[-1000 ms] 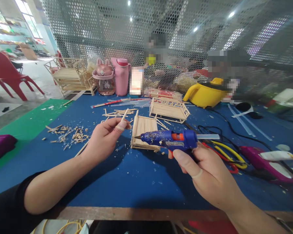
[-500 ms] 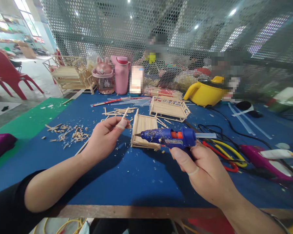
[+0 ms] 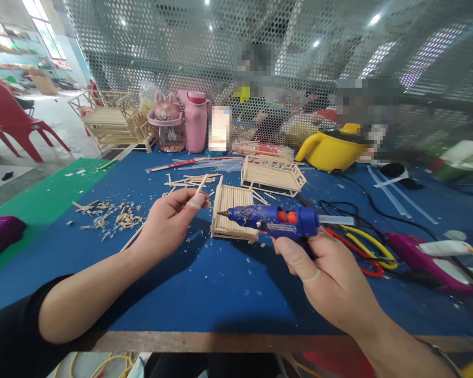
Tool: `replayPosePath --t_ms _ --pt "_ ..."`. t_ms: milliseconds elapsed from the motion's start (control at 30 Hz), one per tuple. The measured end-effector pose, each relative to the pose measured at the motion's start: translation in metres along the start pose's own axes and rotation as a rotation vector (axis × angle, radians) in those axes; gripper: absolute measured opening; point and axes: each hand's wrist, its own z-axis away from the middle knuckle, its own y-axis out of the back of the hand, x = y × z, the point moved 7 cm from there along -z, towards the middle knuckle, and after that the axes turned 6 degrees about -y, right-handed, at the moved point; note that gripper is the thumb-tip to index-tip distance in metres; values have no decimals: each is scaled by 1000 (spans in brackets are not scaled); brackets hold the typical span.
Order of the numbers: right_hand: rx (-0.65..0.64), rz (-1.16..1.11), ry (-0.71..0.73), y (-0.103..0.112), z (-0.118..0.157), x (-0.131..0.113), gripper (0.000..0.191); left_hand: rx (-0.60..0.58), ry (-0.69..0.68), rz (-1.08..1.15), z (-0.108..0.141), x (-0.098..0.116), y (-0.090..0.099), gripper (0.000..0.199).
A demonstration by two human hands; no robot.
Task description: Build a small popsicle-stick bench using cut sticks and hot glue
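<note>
Between thumb and fingers, my left hand (image 3: pixel 172 219) pinches a short thin wooden stick (image 3: pixel 201 184) that points up. My right hand (image 3: pixel 331 273) is wrapped round the handle of a blue hot glue gun (image 3: pixel 268 218), its nozzle aimed left, a little right of the left fingertips. A clear glue stick (image 3: pixel 337 220) pokes out of the gun's rear. Behind and below the nozzle lies a small panel of wooden sticks (image 3: pixel 234 198) on the blue table, partly hidden by the gun. Farther back sits a railed stick tray (image 3: pixel 274 174).
Cut stick pieces (image 3: pixel 128 214) and glue scraps lie at left, loose sticks (image 3: pixel 191 181) behind my left hand. Pliers (image 3: pixel 370 247), black cords and a purple device (image 3: pixel 429 262) are at right. A pink bottle (image 3: pixel 196 123), a yellow pot (image 3: pixel 333 152) and a mesh screen (image 3: pixel 173 52) stand behind.
The glue gun has tilted very slightly and shifted a touch right. My left hand keeps the stick in nearly the same spot.
</note>
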Motion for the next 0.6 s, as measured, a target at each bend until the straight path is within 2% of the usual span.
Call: replayPosePath --t_ms 100,233,333,400,433,500,600 --pt "83 1 -40 15 -6 5 39 1 5 -8 0 1 0 31" --pt "276 111 -108 58 -40 25 32 14 0 -35 1 6 2 32" --pt "220 250 -83 77 -82 47 30 21 -33 -123 3 11 3 31" --pt "98 359 -14 76 -108 61 28 37 -81 -170 4 16 5 28" --pt "82 392 4 75 -119 69 27 29 -96 -195 5 17 5 28" --pt "84 470 10 71 -133 85 30 -2 -121 -241 6 17 3 27" --pt "108 562 -2 62 -138 104 30 -39 -152 -277 7 18 1 27"
